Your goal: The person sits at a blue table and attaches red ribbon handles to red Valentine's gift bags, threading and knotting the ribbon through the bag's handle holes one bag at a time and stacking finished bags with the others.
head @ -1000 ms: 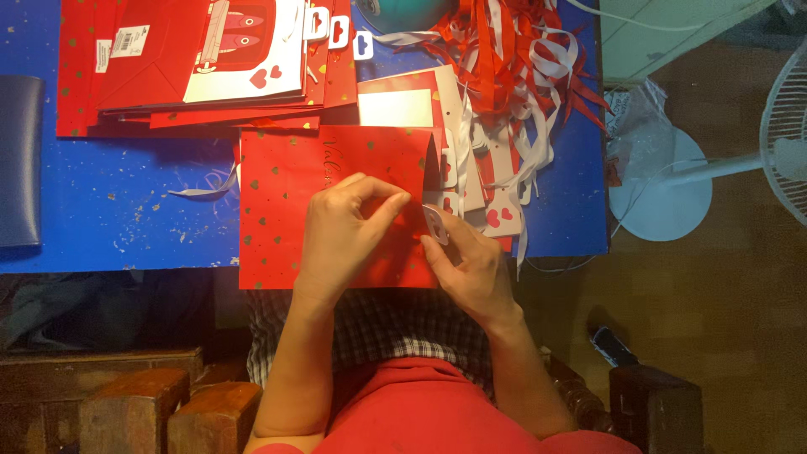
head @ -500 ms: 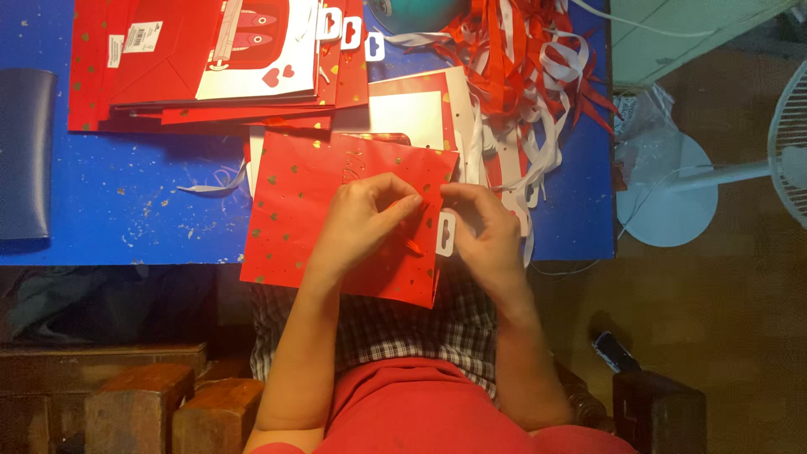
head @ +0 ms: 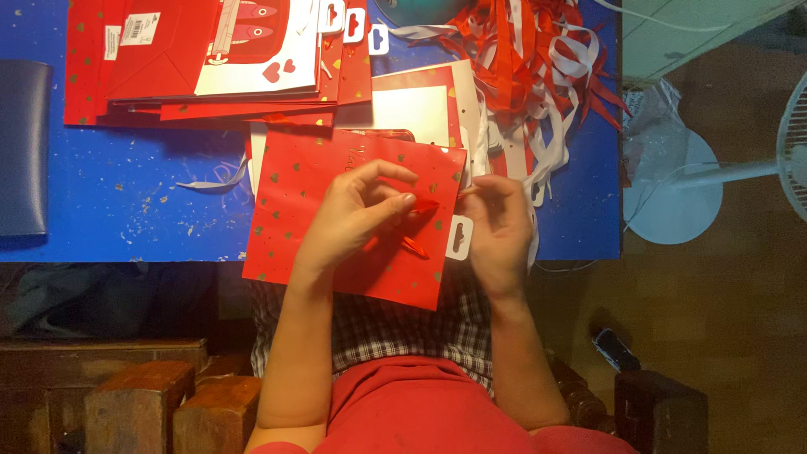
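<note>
Nearest the camera, both forearms reach forward from the lap toward the near edge of the blue table (head: 109,210). The left hand (head: 349,214) lies on top of a flat red gift bag (head: 290,210) with small gold hearts; its thumb and forefinger are pinched together on a red ribbon (head: 414,245) near the bag's right side, the other fingers curled loosely. The right hand (head: 498,231) sits just past the bag's right edge, fingers bent inward and pinching the same ribbon's end at its fingertips; a small white hang tag (head: 459,237) shows against its palm side, touching the bag's edge.

The bag lies tilted, its lower part overhanging the table's near edge above the lap, its upper part resting on the table. To its left the blue surface is bare and paint-speckled as far as a dark flat object (head: 21,151) at the left edge, with a loose white ribbon scrap (head: 210,181) between.

Beyond the bag, white and red card sheets (head: 412,105) lie partly under its top edge. Farther back left, a stack of red bags (head: 193,59) crowds the far edge. Farther back right, a tangle of red and white ribbons (head: 525,67) spreads to the table's right edge. Off the table to the right stands a white fan (head: 681,197) on the floor.
</note>
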Demonstrator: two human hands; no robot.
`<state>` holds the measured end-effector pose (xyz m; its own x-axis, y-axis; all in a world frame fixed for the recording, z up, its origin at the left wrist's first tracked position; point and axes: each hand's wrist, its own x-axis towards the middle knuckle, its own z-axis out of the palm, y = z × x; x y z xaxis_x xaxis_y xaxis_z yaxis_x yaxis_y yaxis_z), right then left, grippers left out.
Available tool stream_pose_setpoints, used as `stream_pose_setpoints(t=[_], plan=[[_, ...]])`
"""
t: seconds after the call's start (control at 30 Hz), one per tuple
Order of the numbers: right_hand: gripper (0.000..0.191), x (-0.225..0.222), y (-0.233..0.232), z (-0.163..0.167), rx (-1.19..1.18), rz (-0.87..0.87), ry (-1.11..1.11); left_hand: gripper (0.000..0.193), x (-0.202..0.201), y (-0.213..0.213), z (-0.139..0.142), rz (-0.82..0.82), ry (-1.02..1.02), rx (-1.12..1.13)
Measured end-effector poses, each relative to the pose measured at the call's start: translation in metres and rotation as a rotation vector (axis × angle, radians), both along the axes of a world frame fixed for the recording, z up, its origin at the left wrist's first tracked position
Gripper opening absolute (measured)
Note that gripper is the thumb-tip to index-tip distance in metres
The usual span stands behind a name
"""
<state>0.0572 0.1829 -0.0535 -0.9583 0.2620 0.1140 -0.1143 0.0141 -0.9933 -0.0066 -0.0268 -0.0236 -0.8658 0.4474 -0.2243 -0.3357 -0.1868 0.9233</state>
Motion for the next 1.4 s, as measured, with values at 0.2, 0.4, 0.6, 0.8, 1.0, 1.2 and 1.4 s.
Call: stream_pose_setpoints(t=[0.2, 0.4, 0.6, 0.8, 1.0, 1.2, 1.4], plan=[[0.015, -0.001, 0.025, 0.004, -0.049, -0.119, 0.038, 0.026, 0.0, -0.006, -0.001, 0.004, -0.024, 0.031], [0.025, -0.001, 0.009, 0.025, 0.568, -0.051, 0.054, 0.024, 0.001, -0.002, -0.002, 0.021, 0.006, 0.019], [0.018, -0.004, 0.007, 0.031, 0.676, 0.022, 0.054, 0.019, 0.028, -0.004, -0.011, 0.144, -0.038, 0.158], [0.023, -0.002, 0.014, 0.029, 0.569, 0.101, -0.007, 0.011, 0.034, -0.007, -0.037, 0.284, -0.253, 0.769], [0.018, -0.005, 0.012, 0.027, 0.648, 0.024, 0.02, 0.018, 0.029, -0.008, -0.049, 0.325, -0.428, 1.037], [0.011, -0.004, 0.022, 0.026, 0.61, -0.041, 0.01, 0.022, 0.028, -0.009, -0.052, 0.256, -0.411, 1.056], [0.009, -0.003, 0.047, 0.023, 0.766, -0.188, 0.062, 0.027, 0.026, -0.009, -0.045, 0.053, -0.365, 0.861]])
